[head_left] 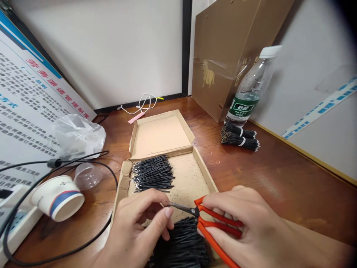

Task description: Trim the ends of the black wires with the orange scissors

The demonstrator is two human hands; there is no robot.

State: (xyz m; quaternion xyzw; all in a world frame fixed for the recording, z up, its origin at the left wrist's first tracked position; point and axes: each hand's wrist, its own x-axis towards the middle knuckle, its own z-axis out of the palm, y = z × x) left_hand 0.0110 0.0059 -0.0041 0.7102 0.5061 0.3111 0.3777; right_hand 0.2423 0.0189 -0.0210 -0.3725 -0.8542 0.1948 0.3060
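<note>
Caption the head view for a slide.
Right hand holds red-handled scissors close to the left hand, over black wires in an open cardboard box.

On the bench (279,175), a carton tray (186,175) lies in the middle, its lid (158,136) behind it and a cord (149,97) behind that. One wire pile (153,173) lies in the tray's far left part; another wire heap (189,243) shows nearer, between left hand (142,223) and right hand (245,219). Left of the tray are a paper cup (61,199) and, behind it, a bag (78,136). Right, two bundles (240,138) lie before a bottle (244,106).
</note>
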